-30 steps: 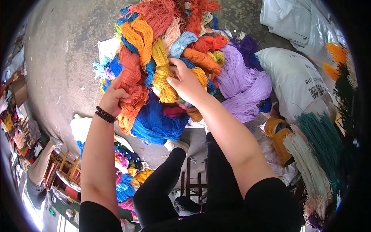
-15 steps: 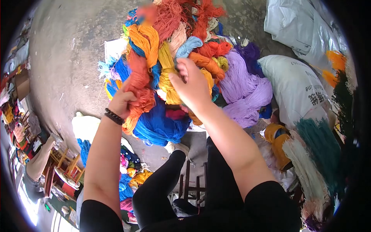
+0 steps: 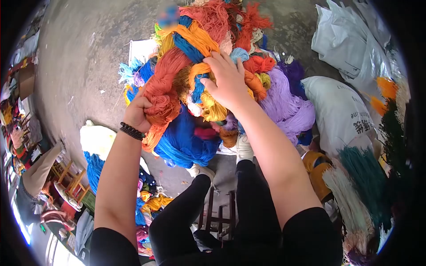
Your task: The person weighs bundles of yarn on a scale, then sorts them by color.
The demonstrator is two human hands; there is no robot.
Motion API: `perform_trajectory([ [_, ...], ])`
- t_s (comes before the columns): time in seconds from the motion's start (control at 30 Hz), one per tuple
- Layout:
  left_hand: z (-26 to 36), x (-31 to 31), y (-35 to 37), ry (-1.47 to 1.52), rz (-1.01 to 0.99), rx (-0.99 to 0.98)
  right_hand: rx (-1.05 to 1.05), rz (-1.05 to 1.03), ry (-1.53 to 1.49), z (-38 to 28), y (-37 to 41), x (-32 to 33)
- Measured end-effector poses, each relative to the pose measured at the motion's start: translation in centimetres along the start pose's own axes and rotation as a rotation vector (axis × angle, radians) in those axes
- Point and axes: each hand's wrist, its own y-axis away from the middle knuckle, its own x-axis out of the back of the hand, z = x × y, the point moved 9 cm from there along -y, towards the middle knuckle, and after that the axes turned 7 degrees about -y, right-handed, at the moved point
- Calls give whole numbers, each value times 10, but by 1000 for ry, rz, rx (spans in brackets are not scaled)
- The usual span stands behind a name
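A large heap of yarn skeins in many colours lies in front of me. At its left side my left hand (image 3: 138, 113) is closed on a long coral-red skein (image 3: 164, 91). My right hand (image 3: 228, 82) lies on top of the heap, thumb and fingers spread over an orange skein (image 3: 197, 37) and a blue skein (image 3: 188, 46) beside it. Yellow yarn (image 3: 213, 108) shows just below that hand. Nearer to me hangs a thick royal-blue skein (image 3: 184, 139), and to the right is a lilac skein (image 3: 282, 104).
White printed sacks (image 3: 337, 111) and silvery plastic bags (image 3: 346, 44) stand on the right. Teal yarn (image 3: 366, 186) and cream yarn (image 3: 350, 199) hang at the lower right. Below my knees is a dark stool (image 3: 219, 219). Another person's leg (image 3: 42, 170) shows at far left.
My right hand has moved up and onto the orange yarn. The orange and blue skeins have shifted right, covering much of the mustard-yellow one. My left hand keeps its hold on the coral-red skein.
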Motion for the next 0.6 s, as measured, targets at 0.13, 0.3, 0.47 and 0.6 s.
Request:
perform_trajectory([
  [0.13, -10, 20, -7, -357, 244, 45, 61, 62, 30, -5, 2, 7],
  [0.3, -28, -7, -13, -1079, 310, -16, -167, 30, 66, -20, 55, 34],
  [0.47, -52, -3, -21, -1272, 414, -157, -129, -40, -345, -45, 103, -23],
  [0.6, -51, -12, -31, -1238, 452, -244, -129, -37, -386, -44, 101, -10],
])
